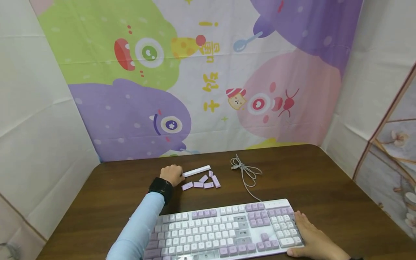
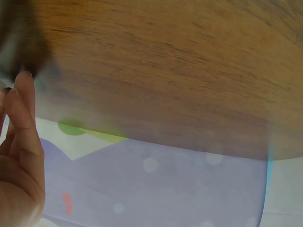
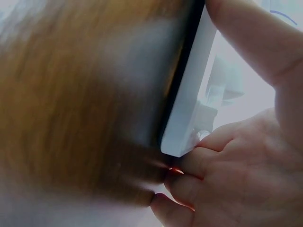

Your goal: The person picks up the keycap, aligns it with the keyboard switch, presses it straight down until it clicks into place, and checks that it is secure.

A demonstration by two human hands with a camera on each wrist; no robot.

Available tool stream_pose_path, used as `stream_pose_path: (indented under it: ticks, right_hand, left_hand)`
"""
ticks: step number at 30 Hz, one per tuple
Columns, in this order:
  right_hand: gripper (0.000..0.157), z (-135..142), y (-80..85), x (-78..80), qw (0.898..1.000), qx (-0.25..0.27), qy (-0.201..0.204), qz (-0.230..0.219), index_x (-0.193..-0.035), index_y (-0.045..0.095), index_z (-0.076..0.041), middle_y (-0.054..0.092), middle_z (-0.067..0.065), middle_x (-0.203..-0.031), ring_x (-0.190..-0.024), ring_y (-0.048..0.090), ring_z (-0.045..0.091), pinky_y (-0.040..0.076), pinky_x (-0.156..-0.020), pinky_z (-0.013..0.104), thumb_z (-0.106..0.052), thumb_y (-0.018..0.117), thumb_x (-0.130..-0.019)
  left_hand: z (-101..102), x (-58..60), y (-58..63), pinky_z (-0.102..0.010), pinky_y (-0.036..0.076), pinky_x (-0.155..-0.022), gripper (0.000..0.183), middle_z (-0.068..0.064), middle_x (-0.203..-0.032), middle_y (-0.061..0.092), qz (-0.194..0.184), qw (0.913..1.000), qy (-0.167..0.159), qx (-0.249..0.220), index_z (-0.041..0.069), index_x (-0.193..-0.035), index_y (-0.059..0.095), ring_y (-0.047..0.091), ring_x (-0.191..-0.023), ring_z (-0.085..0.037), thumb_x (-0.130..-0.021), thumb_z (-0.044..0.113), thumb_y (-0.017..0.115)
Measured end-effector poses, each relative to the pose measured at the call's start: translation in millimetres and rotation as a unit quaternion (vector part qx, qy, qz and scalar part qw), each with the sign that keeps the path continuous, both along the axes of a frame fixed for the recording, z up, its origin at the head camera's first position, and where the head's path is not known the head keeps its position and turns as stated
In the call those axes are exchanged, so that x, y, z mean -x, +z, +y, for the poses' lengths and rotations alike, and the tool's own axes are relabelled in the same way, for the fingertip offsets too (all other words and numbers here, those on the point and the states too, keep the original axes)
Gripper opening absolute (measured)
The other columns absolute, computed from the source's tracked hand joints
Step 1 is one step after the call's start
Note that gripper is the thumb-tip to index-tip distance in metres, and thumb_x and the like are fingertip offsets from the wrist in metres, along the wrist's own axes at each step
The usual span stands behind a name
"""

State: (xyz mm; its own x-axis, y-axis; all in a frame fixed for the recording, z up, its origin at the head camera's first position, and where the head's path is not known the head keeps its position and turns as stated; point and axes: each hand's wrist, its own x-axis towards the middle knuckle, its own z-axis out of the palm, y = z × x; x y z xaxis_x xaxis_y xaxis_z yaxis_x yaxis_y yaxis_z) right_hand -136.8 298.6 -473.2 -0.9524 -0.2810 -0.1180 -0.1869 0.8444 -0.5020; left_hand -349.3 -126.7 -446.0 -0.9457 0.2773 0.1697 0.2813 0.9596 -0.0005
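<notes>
A white and lilac keyboard [image 1: 242, 231] lies along the front of the table. At its right end my right hand [image 1: 313, 236] grips the side, thumb by the front corner; the right wrist view shows the keyboard's edge [image 3: 184, 104] between thumb and fingers. Several sockets on the keyboard lack caps. Farther back, my left hand [image 1: 172, 175] is at the left end of a long white spacebar keycap [image 1: 197, 170]. Its fingers [image 2: 26, 104] are bent in the left wrist view, but whether they pinch the keycap is hidden.
Several loose lilac keycaps [image 1: 199, 184] lie in front of the spacebar keycap. A bundled grey cable [image 1: 250, 171] runs from the keyboard's back edge. The brown wooden table [image 1: 107, 191] ends at a cartoon-print cloth [image 1: 208, 119], with pale panels at both sides.
</notes>
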Motion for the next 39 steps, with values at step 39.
stream_pose_path:
  ticks: [39]
  right_hand:
    - [0.107, 1, -8.9, -3.1, 0.999, 0.018, -0.005, 0.051, -0.137, 0.021, 0.020, 0.019, 0.041, -0.142, -0.130, 0.020, 0.057, 0.002, -0.114, 0.039, -0.036, 0.078, -0.066]
  left_hand:
    - [-39, -56.6, 23.1, -0.031, 0.044, -0.053, 0.005, 0.003, -0.070, 0.066, -0.030, 0.9963, -0.058, -0.057, 0.016, -0.074, 0.070, 0.054, -0.058, -0.010, -0.079, 0.017, 0.069]
